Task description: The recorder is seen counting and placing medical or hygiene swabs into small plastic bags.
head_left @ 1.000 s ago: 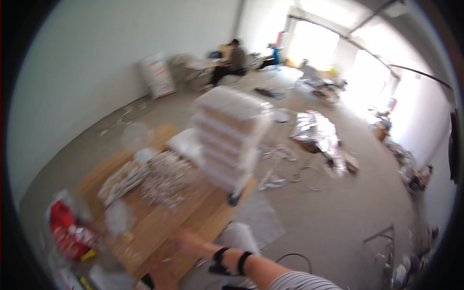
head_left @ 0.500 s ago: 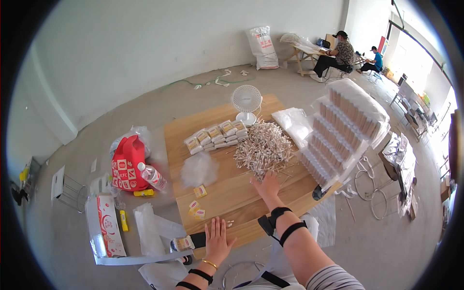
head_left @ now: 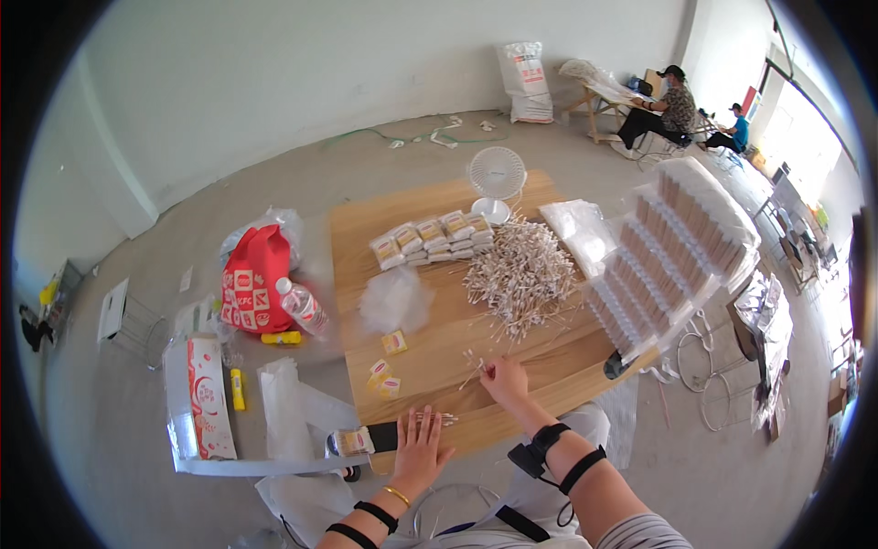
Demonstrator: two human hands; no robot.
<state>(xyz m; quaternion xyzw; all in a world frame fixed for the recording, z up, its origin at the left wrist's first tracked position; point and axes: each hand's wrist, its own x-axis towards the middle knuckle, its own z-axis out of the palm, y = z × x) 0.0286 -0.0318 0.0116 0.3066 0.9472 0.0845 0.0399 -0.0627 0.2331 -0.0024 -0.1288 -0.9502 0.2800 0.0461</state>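
A few cotton swabs (head_left: 475,364) are pinched in my right hand (head_left: 505,380), over the wooden table between its front edge and the big heap. My left hand (head_left: 422,448) lies flat with fingers stretched at the front edge, on or beside several swabs (head_left: 445,418) whose ends poke out past the fingers. The large loose heap of cotton swabs (head_left: 519,279) is beyond my right hand. Left of it are stacked small packs of swabs (head_left: 425,240), a pile of clear plastic bags (head_left: 395,300) and several yellow-and-white cards (head_left: 394,342). By my left hand sits one filled pack (head_left: 351,443).
A white fan (head_left: 495,178) stands at the table's (head_left: 439,366) back. Tall bagged rows of swabs (head_left: 668,247) rise at the right edge. On the left are a red bag (head_left: 252,274), a water bottle (head_left: 302,306) and an open carton (head_left: 210,398). Two people work at far tables.
My right hand has drawn back from the heap toward me and now holds a few swabs. My left hand stays flat at the table edge. The whole view has shifted slightly.
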